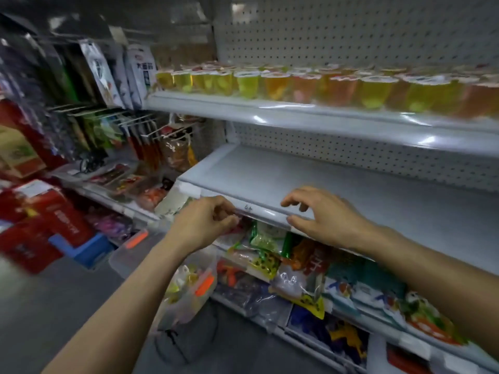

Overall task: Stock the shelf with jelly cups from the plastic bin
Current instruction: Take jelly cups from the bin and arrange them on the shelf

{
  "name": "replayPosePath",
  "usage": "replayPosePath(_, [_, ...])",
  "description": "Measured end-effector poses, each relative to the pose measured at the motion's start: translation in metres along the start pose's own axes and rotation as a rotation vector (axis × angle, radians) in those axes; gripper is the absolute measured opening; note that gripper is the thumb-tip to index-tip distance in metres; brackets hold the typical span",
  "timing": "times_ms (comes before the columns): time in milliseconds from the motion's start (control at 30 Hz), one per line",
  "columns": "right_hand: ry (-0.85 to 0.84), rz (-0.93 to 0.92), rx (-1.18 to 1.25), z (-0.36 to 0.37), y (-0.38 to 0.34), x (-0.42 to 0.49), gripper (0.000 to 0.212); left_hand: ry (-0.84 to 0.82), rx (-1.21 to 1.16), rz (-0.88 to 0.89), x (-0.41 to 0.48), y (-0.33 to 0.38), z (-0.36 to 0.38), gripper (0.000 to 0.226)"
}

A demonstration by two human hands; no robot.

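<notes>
- A bare grey metal middle shelf (pixel 337 184) is running across the store rack, and both of the person's hands are sitting at its front edge.
- The left hand (pixel 205 225) is curling its fingers against the clear plastic price strip (pixel 259 211) along that edge. The blur makes it impossible to tell whether they are pinching the strip or only touching it.
- The right hand (pixel 326 214) is hovering over the same edge with its fingers loosely spread apart, gripping nothing, its thumb lying along the strip.
- Yellow, green and orange translucent jelly cups (pixel 297 87) are standing in rows on the grey upper shelf (pixel 297 120) directly above the middle shelf.
- A clear plastic bin with orange latches (pixel 121 259) is sitting on the floor below the middle shelf, under the left forearm.
- Colourful snack packets (pixel 297 268) are lying on the tier just beneath the middle shelf.
</notes>
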State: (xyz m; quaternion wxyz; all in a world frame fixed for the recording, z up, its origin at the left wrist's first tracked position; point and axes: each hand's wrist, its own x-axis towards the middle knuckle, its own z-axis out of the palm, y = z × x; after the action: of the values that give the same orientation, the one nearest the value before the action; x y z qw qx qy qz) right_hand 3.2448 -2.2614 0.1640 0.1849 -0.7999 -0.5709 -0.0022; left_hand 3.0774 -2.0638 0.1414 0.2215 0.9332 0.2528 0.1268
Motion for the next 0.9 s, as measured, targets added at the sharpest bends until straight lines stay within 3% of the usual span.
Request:
replayPosePath(267, [-0.322, -0.036, 0.174, 0.185, -0.068, 0.166, 0.026, -0.093, -0.096, -0.339, 0.03, -0.236, -0.009, 0.017])
replayPosePath(500, [-0.617, 0.053, 0.271, 0.369, -0.083, 0.258, 0.017, -0.326, -0.142, -0.558, 0.063, -0.41, 0.057, 0.017])
replayPosePath(700, [-0.742, 0.036, 0.214, 0.507, -0.078, 0.289, 0.011, -0.578, 0.035, -0.472, 0.089, -0.498, 0.16, 0.027])
replayPosePath(800, [-0.748, -0.001, 0.045, 0.564, -0.086, 0.296, 0.028, -0.672, 0.22, -0.435, 0.1, -0.527, 0.198, 0.038])
replayPosePath(900, [-0.764, -0.071, -0.136, 0.61, -0.094, 0.302, 0.041, -0.894, 0.509, -0.234, 0.108, -0.547, 0.229, 0.049])
